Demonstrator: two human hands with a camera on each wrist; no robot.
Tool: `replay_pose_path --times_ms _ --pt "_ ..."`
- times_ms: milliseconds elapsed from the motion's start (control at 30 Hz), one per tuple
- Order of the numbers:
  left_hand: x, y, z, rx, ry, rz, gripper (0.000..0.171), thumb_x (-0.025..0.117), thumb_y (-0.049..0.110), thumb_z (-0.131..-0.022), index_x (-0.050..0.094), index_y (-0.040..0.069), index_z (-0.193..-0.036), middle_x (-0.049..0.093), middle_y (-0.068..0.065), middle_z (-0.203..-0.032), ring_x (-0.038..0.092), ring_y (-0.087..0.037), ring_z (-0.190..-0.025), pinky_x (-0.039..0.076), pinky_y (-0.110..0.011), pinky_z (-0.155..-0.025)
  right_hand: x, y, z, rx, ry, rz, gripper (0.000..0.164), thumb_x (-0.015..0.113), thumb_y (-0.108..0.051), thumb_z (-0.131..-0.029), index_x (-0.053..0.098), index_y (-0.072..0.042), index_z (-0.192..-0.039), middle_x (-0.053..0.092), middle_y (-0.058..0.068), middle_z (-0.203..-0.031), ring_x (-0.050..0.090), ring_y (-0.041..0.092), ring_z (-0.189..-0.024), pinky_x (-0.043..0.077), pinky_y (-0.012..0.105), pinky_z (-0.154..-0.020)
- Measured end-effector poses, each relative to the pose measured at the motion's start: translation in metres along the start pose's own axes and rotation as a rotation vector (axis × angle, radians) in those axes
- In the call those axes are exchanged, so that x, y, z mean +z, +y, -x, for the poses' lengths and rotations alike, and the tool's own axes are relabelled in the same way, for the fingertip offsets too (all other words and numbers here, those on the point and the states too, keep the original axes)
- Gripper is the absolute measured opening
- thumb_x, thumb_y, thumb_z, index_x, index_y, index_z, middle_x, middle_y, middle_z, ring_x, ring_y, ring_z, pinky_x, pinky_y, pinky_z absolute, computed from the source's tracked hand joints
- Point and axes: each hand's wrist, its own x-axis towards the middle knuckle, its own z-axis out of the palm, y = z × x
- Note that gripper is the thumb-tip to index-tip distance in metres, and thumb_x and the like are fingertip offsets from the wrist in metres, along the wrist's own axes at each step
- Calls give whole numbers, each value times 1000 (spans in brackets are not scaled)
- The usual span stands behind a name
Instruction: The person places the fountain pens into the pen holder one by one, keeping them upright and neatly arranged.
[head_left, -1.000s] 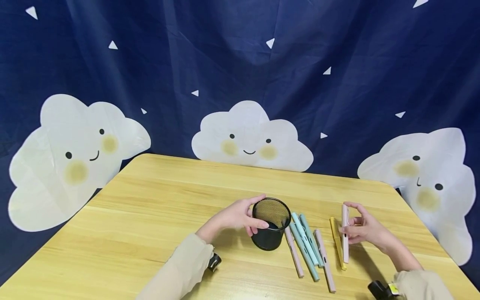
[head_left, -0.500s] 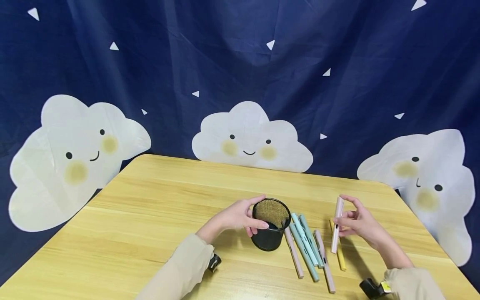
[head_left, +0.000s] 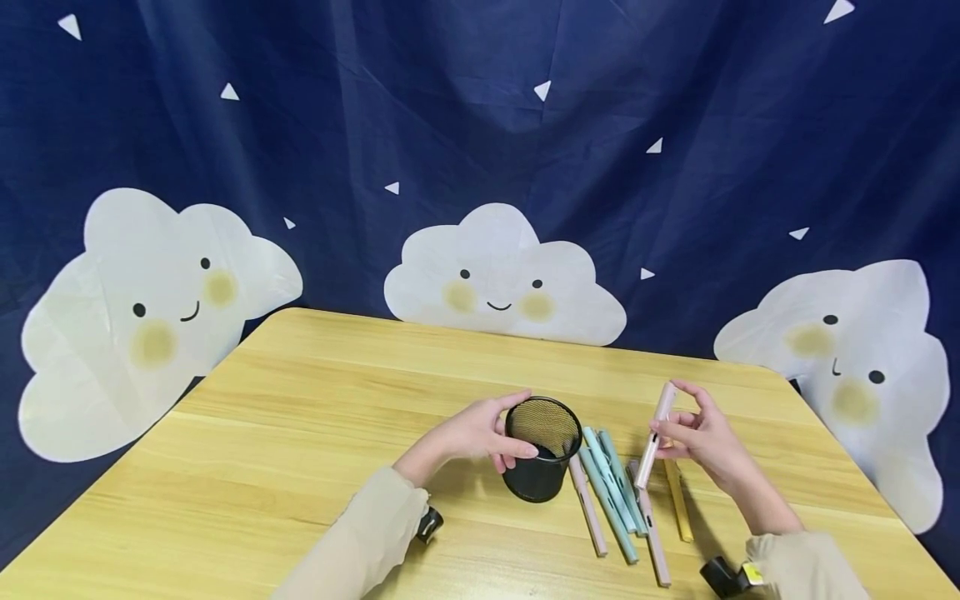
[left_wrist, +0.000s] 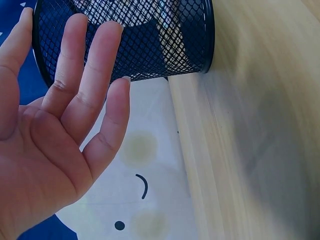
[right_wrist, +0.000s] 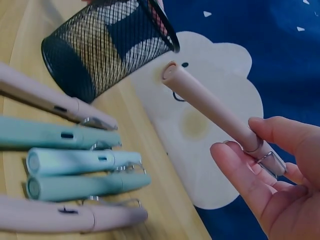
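My left hand point(head_left: 476, 432) grips a black mesh pen holder point(head_left: 535, 481) by its rim and side, thumb and index finger spread about the top. The holder stands on the table, and several of that hand's fingers lie along the mesh wall point(left_wrist: 150, 47) in the left wrist view. To the right, my right hand point(head_left: 708, 443) pinches a pale pink pen point(right_wrist: 205, 102) by its clip end. Raised above the table, this pen tilts, its bare end pointing toward the holder in the right wrist view. A yellow pen point(head_left: 678, 504) lies partly beneath the right hand.
Between holder and right hand lie a pink pen point(head_left: 588, 508), teal and light blue pens point(head_left: 609, 510) side by side, and another pink pen point(head_left: 656, 546). The wooden table point(head_left: 315, 400) ends at a dark blue curtain point(head_left: 465, 108) with smiling clouds.
My right hand has lifted the pale pink pen and carried it left, past the yellow pen and toward the holder, tilting it more. The left hand and holder stay in place.
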Motion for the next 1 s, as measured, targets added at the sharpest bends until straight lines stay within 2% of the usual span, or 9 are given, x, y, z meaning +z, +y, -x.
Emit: replay_pose_path --times_ms 167,500,633,867,1000 --pt "-1 -1 0 0 -5 8 82 70 14 -78 20 7 -142 60 -17 -59 60 -43 -59 51 -28 -59 9 -3 -5 -10 15 -38 55 52 10 -85 23 -19 -121 60 3 -72 58 12 -60 53 32 -57" --pt "-1 0 -1 1 -7 0 83 70 15 -78 19 5 -142 60 -17 -60 60 -43 -59 51 -28 -57 24 -7 -11 -48 1 -153 51 52 9 -86 25 -19 -119 62 3 -75 59 12 -62 53 30 -57" --pt "-1 0 0 -2 -8 7 83 70 14 -78 19 5 -142 60 -17 -60 60 -44 -59 51 -28 -58 30 -8 -14 -45 20 -164 52 54 6 -86 22 -18 -119 62 3 -74 60 13 -62 53 30 -57" --pt "-1 0 -1 6 -14 -9 84 70 15 -78 17 3 -142 60 -16 -59 60 -42 -58 51 -27 -59 41 -12 -17 -42 57 -232 50 48 9 -88 17 -14 -120 65 4 -73 61 14 -60 53 32 -58" --pt "-1 0 -1 11 -16 -11 84 70 15 -79 17 2 -142 60 -16 -58 60 -42 -58 51 -27 -58 47 -11 -20 -53 81 -253 52 52 5 -87 16 -12 -120 66 4 -73 62 14 -60 53 33 -59"
